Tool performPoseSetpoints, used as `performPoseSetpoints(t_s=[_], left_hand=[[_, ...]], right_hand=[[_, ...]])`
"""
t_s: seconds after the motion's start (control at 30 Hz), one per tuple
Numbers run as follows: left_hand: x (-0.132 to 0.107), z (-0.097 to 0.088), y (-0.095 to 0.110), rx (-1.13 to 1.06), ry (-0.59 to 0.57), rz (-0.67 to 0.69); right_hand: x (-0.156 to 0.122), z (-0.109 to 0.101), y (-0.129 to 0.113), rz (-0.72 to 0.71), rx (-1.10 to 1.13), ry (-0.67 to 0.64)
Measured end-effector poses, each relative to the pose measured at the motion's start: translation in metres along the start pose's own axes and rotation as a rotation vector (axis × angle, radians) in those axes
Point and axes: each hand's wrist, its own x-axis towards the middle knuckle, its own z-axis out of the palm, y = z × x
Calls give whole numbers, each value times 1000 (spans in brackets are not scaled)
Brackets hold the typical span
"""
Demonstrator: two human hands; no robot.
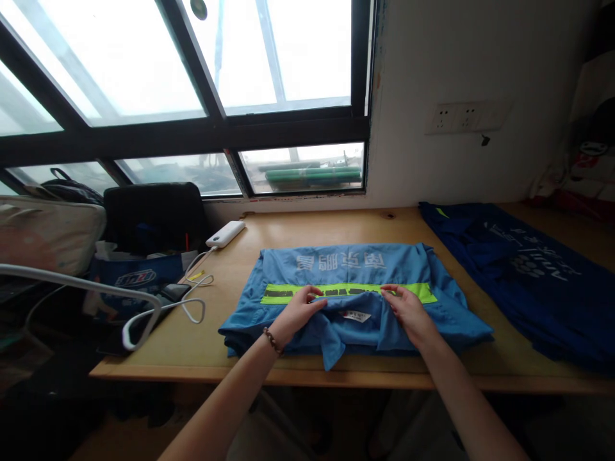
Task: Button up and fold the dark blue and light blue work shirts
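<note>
A light blue work jacket [346, 256] lies folded on the wooden table, with pale lettering on its upper part. Across it runs a yellow-green reflective strip [423, 293] with dark, worn patches. The collar [353, 304] faces me, and a white label [356, 316] shows inside it. My left hand [303, 310] rests at the collar's left side, thumb and fingers curved but apart. At the collar's right end is my right hand [407, 308], its fingertips touching the cloth and a small gap between thumb and fingers. Neither hand visibly grips the cloth.
Dark blue clothing [519, 269] with white print lies at the table's right. A white power bank [225, 235] with a cable sits at the back left. Bags and a black chair back [154, 211] stand left of the table. Windows and a wall border the far side.
</note>
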Motion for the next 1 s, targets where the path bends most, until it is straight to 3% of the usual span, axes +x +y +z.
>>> performPoseSetpoints(t_s=[0.17, 0.3, 0.43, 0.57, 0.63, 0.7, 0.8, 0.9, 1.0], left_hand=[[-6, 7, -9, 307, 137, 225], [-20, 9, -1, 538, 91, 365], [-20, 12, 12, 874, 98, 289], [1, 17, 7, 1087, 185, 143], [11, 20, -1, 1092, 214, 110], [15, 22, -9, 1036, 245, 166], [7, 21, -14, 833, 280, 397], [-9, 14, -12, 642, 271, 620], [-21, 2, -10, 618, 204, 720]], right_hand=[[-17, -3, 4, -310, -419, 108], [-38, 5, 3, -496, -703, 105], [-40, 14, 8, -564, -865, 123], [-32, 18, 19, -570, -1034, 138], [-30, 18, 24, -577, -1103, 145], [-29, 16, 26, -591, -1130, 139], [-33, 13, 24, -665, -1110, 147], [-48, 16, 17, -841, -1020, 142], [-68, 31, 13, -934, -884, -29]])
